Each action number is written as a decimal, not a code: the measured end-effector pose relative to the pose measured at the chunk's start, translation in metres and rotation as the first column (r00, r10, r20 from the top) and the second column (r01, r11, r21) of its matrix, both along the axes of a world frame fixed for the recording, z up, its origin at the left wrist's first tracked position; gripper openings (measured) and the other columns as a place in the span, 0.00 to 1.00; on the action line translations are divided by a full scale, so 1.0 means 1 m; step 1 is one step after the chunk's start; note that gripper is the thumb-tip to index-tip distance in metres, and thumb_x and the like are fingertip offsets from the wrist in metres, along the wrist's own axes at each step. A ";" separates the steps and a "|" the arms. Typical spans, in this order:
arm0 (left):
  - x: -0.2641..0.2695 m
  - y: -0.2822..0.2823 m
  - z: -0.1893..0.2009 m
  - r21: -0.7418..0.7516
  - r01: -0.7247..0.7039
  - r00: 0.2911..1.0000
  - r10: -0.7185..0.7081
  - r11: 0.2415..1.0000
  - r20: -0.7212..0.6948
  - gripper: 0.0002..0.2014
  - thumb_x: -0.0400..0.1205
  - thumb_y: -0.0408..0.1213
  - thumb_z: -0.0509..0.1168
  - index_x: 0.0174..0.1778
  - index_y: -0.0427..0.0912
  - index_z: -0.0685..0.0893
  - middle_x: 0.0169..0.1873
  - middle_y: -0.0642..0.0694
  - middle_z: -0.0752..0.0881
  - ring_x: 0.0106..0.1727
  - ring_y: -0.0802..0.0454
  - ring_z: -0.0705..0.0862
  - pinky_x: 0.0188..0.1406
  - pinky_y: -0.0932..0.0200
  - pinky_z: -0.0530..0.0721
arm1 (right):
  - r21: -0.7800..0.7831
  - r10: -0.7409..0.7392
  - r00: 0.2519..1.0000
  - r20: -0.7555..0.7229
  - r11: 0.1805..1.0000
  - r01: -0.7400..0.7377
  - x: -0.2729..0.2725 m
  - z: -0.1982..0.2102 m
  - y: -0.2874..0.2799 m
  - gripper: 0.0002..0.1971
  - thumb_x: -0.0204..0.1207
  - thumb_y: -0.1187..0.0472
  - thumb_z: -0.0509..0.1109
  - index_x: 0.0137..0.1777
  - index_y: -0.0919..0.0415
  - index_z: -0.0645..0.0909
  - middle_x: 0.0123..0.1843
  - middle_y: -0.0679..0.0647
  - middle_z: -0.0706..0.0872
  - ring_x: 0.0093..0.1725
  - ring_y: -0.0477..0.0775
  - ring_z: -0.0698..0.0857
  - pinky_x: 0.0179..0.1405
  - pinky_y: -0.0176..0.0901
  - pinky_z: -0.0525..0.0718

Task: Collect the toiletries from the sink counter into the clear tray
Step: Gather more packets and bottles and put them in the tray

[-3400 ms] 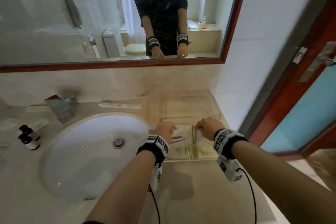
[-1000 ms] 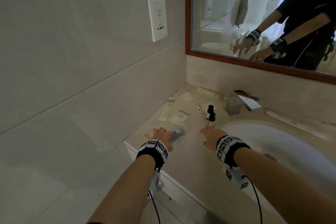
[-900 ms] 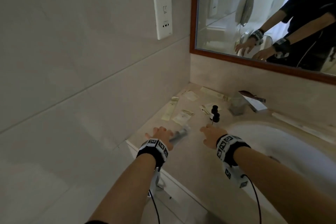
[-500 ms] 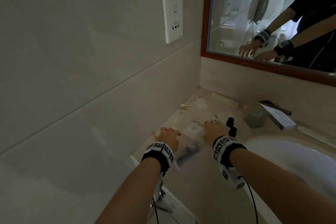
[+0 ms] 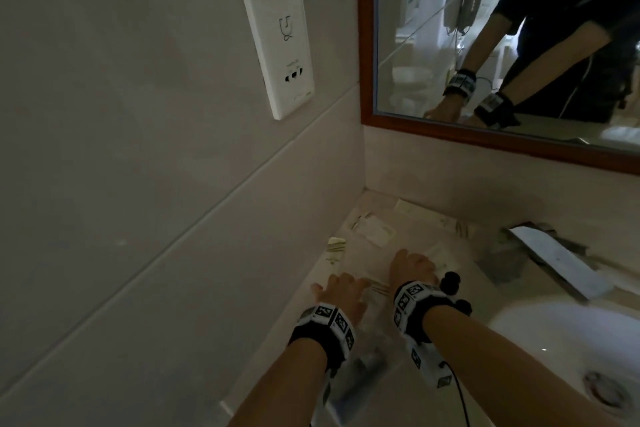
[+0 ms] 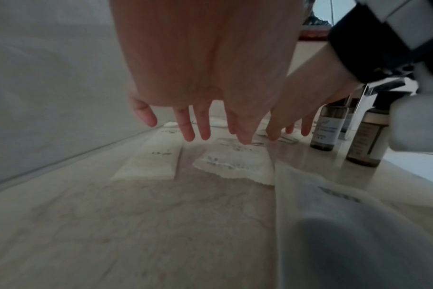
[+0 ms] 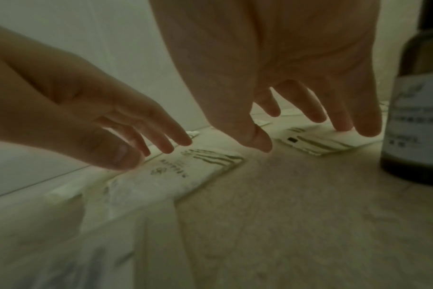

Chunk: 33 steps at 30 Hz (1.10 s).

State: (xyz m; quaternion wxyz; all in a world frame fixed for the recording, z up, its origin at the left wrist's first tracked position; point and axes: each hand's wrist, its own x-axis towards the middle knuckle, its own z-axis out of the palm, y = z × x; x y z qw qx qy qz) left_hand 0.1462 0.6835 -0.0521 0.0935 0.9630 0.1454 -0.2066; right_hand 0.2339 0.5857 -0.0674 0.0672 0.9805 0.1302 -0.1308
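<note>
Both hands hover with fingers spread over the counter's left corner, holding nothing. My left hand point(image 5: 341, 291) point(image 6: 195, 127) is above a long white packet point(image 6: 151, 162) and a square sachet point(image 6: 235, 160) point(image 7: 173, 176). The fingertips of my right hand point(image 5: 412, 269) point(image 7: 309, 113) are on or just over another sachet point(image 7: 317, 142) point(image 5: 443, 260). Two small dark-capped bottles point(image 5: 450, 281) point(image 6: 329, 125) stand just right of that wrist. A clear-wrapped grey item point(image 5: 367, 367) point(image 6: 334, 215) lies under my left forearm. The clear tray is out of view.
More packets point(image 5: 375, 230) lie toward the back corner, one point(image 5: 334, 250) against the left wall. A chrome faucet point(image 5: 554, 260) and the white basin point(image 5: 571, 340) are to the right. A mirror point(image 5: 502, 45) and a wall socket point(image 5: 277, 42) are above.
The view swung from the tray side to the counter's left end. Both hands reached forward past the wrapped grey item to the sachets beside the bottles.
</note>
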 end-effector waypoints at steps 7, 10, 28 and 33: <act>0.014 0.002 -0.006 -0.060 -0.043 0.999 0.042 0.997 -0.017 0.32 0.81 0.43 0.66 0.79 0.52 0.61 0.72 0.41 0.69 0.70 0.41 0.75 0.72 0.34 0.61 | -0.014 0.095 0.994 -0.045 0.995 -0.095 0.001 -0.006 0.006 0.19 0.79 0.66 0.63 0.70 0.65 0.67 0.68 0.70 0.76 0.65 0.71 0.77 0.58 0.61 0.83; 0.018 0.001 -0.005 -0.136 -0.104 0.994 0.099 0.985 -0.047 0.34 0.81 0.40 0.66 0.81 0.53 0.57 0.71 0.39 0.72 0.70 0.41 0.76 0.75 0.32 0.60 | 0.042 0.142 0.989 -0.038 0.989 -0.140 0.005 -0.006 0.007 0.20 0.80 0.65 0.64 0.70 0.65 0.67 0.66 0.66 0.78 0.64 0.67 0.78 0.59 0.56 0.83; 0.000 -0.004 -0.010 -0.084 -0.098 0.994 0.101 0.992 0.044 0.32 0.84 0.37 0.60 0.82 0.56 0.54 0.69 0.42 0.79 0.70 0.43 0.78 0.72 0.36 0.66 | 0.121 0.155 0.988 -0.028 0.981 -0.151 0.003 0.007 -0.001 0.15 0.84 0.71 0.53 0.69 0.69 0.70 0.68 0.65 0.78 0.69 0.66 0.75 0.64 0.51 0.79; -0.007 -0.005 -0.009 -0.101 -0.087 0.991 0.097 0.991 0.093 0.32 0.84 0.35 0.60 0.82 0.55 0.55 0.68 0.43 0.79 0.70 0.44 0.78 0.70 0.38 0.68 | 0.111 0.224 0.975 0.012 0.968 -0.224 0.000 0.008 -0.008 0.14 0.84 0.71 0.53 0.67 0.68 0.72 0.66 0.63 0.81 0.67 0.63 0.80 0.62 0.48 0.80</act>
